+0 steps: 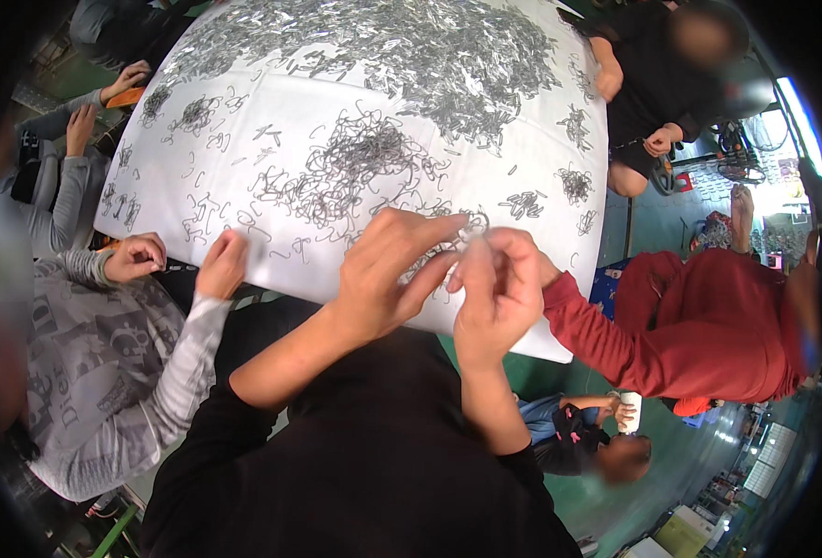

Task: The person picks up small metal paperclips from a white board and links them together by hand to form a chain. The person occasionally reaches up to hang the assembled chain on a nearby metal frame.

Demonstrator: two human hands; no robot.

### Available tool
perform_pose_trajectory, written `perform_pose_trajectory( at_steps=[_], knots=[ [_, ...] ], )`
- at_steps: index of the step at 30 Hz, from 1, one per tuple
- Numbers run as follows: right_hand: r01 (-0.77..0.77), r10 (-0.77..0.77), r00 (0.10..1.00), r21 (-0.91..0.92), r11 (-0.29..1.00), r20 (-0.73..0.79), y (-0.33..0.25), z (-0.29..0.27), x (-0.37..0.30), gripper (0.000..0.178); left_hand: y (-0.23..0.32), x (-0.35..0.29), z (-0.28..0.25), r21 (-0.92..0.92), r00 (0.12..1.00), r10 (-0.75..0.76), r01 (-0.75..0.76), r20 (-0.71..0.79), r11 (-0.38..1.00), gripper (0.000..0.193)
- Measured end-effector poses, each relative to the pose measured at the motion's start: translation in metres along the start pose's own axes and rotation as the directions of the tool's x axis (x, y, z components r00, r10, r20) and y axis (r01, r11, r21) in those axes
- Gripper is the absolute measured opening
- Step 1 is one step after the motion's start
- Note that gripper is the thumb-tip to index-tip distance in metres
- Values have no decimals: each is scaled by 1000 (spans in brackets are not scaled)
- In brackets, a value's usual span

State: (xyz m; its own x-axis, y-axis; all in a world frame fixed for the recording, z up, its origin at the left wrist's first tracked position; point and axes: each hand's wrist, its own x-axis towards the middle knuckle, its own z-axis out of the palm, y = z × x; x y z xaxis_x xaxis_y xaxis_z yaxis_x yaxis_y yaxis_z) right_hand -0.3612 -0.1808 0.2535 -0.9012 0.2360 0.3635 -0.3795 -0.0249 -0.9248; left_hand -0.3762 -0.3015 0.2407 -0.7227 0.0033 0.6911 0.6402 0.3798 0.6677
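- from here i see the small curved piece (476,221) at the fingertips, right of centre in the frame, above the white table (290,270).
- the right hand (502,290) seems to pinch it between thumb and forefinger; blur softens the tips.
- the left hand (385,265) reaches in beside it; i can't tell whether its fingertips grip.
- i'd keep the pinch light, wrists steady, turning the piece with fingertips only.
- i'd stay clear of the tangled pile (374,158) at upper centre, which looks apt to snag.
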Motion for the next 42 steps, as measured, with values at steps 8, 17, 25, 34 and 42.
perform_pose_trajectory(
  at_steps=[8, 17, 25, 34, 42],
  knots=[
    [81, -80, 995, 33, 996, -52, -4, -36, 26, 21, -203, 21, 107, 282, 928, -311, 248, 207, 927, 19],
    [181, -176, 983, -163, 970, 48, 6, -56, 52, 14, -256, 27, 170, 544, 797, -387, 89, 464, 834, 14],
    [188, -181, 982, -164, 968, 62, 21, -30, 42, 12, -115, 75, 67, -129, 745, -581, 645, 328, 754, 14],
    [170, -167, 985, -119, 978, 33, 21, 24, 23, 16, -3, 73, -33, -340, 833, -491, 553, 256, 761, 12],
    [310, -289, 948, -175, 934, 134, 16, 61, 10, 15, 6, 52, -76, -211, 925, -369, 380, 92, 901, 11]
  ],
)
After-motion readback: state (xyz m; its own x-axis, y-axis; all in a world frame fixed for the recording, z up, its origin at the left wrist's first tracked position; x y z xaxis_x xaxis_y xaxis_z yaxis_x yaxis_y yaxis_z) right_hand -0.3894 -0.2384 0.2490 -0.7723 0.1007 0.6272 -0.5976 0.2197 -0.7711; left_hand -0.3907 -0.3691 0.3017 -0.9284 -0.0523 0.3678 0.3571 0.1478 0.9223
